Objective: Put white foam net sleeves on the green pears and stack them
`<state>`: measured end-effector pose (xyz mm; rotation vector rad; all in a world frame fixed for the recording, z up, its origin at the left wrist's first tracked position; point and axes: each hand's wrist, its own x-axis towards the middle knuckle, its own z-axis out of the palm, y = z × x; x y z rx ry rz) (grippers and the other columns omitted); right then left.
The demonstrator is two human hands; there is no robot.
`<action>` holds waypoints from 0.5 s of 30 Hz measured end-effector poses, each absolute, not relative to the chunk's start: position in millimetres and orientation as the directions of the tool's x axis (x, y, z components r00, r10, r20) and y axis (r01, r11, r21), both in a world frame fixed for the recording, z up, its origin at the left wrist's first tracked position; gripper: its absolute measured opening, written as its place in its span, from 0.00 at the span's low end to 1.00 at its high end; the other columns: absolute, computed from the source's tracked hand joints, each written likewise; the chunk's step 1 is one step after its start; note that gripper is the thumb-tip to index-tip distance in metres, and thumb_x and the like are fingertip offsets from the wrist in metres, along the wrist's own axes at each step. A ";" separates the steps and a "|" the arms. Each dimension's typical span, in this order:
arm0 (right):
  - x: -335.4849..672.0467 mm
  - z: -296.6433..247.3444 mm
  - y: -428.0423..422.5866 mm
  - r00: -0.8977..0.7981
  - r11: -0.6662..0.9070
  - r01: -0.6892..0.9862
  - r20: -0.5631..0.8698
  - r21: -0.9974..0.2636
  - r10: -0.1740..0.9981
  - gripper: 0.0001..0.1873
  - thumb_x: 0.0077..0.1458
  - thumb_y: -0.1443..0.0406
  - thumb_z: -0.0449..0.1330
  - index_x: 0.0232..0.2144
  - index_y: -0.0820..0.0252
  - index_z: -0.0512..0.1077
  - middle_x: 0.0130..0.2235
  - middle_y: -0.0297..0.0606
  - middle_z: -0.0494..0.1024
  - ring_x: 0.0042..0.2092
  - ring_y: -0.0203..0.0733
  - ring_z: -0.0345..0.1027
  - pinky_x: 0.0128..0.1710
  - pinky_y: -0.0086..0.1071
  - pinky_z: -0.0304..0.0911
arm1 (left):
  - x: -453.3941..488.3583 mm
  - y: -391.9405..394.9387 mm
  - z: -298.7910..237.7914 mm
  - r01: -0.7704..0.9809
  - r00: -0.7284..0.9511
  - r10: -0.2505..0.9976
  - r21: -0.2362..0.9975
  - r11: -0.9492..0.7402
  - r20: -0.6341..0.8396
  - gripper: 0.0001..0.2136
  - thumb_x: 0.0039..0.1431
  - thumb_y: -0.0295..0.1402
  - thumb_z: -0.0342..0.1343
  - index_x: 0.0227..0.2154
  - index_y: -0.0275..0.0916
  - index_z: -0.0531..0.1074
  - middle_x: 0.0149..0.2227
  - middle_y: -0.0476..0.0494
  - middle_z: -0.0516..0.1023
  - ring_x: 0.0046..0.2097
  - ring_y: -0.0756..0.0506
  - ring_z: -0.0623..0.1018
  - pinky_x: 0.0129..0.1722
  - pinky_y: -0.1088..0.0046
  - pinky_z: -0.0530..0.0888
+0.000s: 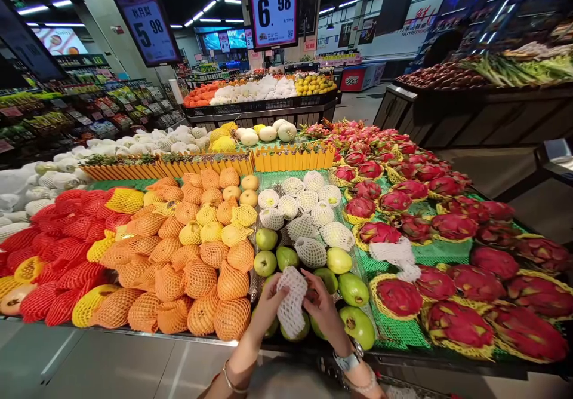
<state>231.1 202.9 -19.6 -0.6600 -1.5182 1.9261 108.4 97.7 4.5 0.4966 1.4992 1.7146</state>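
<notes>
A white foam net sleeve point(292, 303) hangs over the green guavas at the front of the stand. My left hand point(267, 303) is closed on its left side, thumb across the front. My right hand point(323, 306) is curled at the sleeve's right edge, with its fingertips against the foam. Whether a fruit is inside the sleeve cannot be seen. Bare guavas point(353, 289) lie around and under both hands. Just behind them, more guavas wrapped in white foam nets point(310, 251) sit in rows.
Pears in orange nets point(170, 282) and fruit in red nets point(80, 238) fill the left. Dragon fruit point(398, 296) lie on the right, with a loose white net point(396, 255) among them. A yellow divider point(293, 159) crosses behind, under a price screen point(274, 8).
</notes>
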 end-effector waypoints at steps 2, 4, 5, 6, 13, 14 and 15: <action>228.0 -21.9 202.4 -0.753 -0.248 -0.163 -0.041 -0.955 0.656 0.27 0.47 0.61 0.69 0.51 0.49 0.74 0.55 0.40 0.77 0.56 0.50 0.70 0.54 0.41 0.68 | 111.0 99.5 3.1 -0.410 -0.608 0.752 0.912 -0.023 -0.254 0.21 0.44 0.46 0.70 0.39 0.39 0.78 0.41 0.41 0.81 0.46 0.38 0.78 0.50 0.63 0.72; 227.0 -23.3 203.0 -0.798 -0.347 -0.156 -0.089 -0.925 0.596 0.21 0.47 0.58 0.70 0.45 0.51 0.77 0.50 0.40 0.81 0.53 0.51 0.73 0.54 0.43 0.67 | 113.0 100.5 0.5 -0.490 -0.614 0.736 0.869 -0.070 -0.287 0.22 0.42 0.43 0.72 0.39 0.38 0.78 0.40 0.42 0.82 0.44 0.39 0.78 0.48 0.65 0.72; 227.2 -24.4 203.2 -0.801 -0.396 -0.151 -0.122 -0.906 0.586 0.18 0.46 0.57 0.70 0.41 0.52 0.79 0.45 0.39 0.83 0.50 0.51 0.75 0.53 0.43 0.68 | 113.4 100.4 -1.2 -0.526 -0.620 0.724 0.845 -0.097 -0.303 0.22 0.41 0.42 0.72 0.40 0.39 0.78 0.40 0.42 0.82 0.44 0.40 0.79 0.47 0.65 0.72; 227.6 -25.9 203.1 -0.786 -0.451 -0.162 -0.161 -0.878 0.596 0.16 0.45 0.56 0.71 0.38 0.52 0.79 0.42 0.38 0.84 0.47 0.50 0.76 0.51 0.43 0.69 | 113.3 100.0 -3.0 -0.561 -0.624 0.713 0.818 -0.123 -0.320 0.23 0.42 0.42 0.71 0.41 0.39 0.77 0.40 0.43 0.82 0.44 0.40 0.79 0.47 0.65 0.73; 226.0 -37.9 187.7 -0.712 -0.675 -0.291 -0.318 -0.678 0.626 0.18 0.37 0.53 0.74 0.33 0.48 0.79 0.39 0.34 0.85 0.45 0.50 0.78 0.48 0.45 0.73 | 108.4 92.6 -17.8 -0.650 -0.626 0.649 0.749 -0.129 -0.431 0.18 0.45 0.45 0.64 0.37 0.40 0.76 0.39 0.41 0.82 0.52 0.34 0.78 0.54 0.58 0.73; 224.6 -38.5 185.1 -0.717 -0.679 -0.292 -0.316 -0.673 0.622 0.18 0.38 0.52 0.74 0.33 0.48 0.79 0.40 0.35 0.85 0.45 0.51 0.78 0.47 0.46 0.74 | 108.4 91.4 -21.5 -0.619 -0.631 0.657 0.778 -0.108 -0.412 0.18 0.47 0.47 0.62 0.37 0.40 0.76 0.39 0.41 0.82 0.52 0.34 0.78 0.54 0.58 0.73; 223.3 -39.0 182.9 -0.721 -0.677 -0.291 -0.311 -0.676 0.620 0.18 0.39 0.51 0.73 0.34 0.47 0.79 0.40 0.36 0.85 0.45 0.52 0.79 0.47 0.47 0.74 | 108.6 90.4 -25.6 -0.590 -0.632 0.671 0.802 -0.092 -0.388 0.19 0.48 0.49 0.61 0.37 0.41 0.75 0.39 0.41 0.82 0.52 0.34 0.78 0.54 0.57 0.73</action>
